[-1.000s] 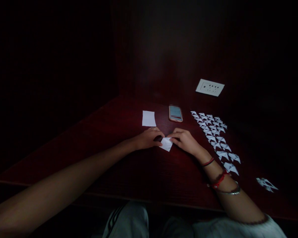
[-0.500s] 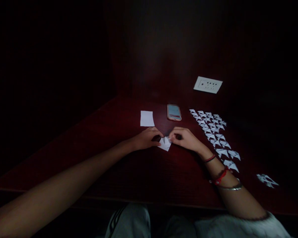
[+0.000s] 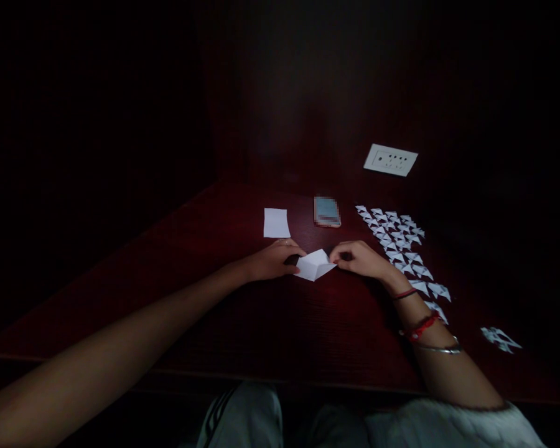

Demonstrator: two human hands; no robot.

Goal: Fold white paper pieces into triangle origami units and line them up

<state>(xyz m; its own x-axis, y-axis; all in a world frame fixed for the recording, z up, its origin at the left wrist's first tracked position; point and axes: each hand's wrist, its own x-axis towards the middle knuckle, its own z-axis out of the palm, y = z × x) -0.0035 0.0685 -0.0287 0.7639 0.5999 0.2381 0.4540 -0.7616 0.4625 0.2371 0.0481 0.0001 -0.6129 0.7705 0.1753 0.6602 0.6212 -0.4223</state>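
A small white paper (image 3: 315, 265), partly folded with a crease down its middle, sits over the dark red table (image 3: 280, 323) between both hands. My left hand (image 3: 275, 259) pinches its left edge with curled fingers. My right hand (image 3: 360, 259) pinches its right corner. Red string bracelets and a metal bangle circle the right wrist.
A flat white paper square (image 3: 276, 223) lies just beyond my left hand, a phone (image 3: 327, 211) beside it. Several small folded white paper pieces (image 3: 401, 246) lie in rows at the right, and a few more (image 3: 500, 339) sit apart near the right front edge. A white wall socket (image 3: 391, 160) is behind them.
The paper has opened out wider between the hands. My right hand has moved to the right, pulling its corner outward. The left hand has stayed in place.
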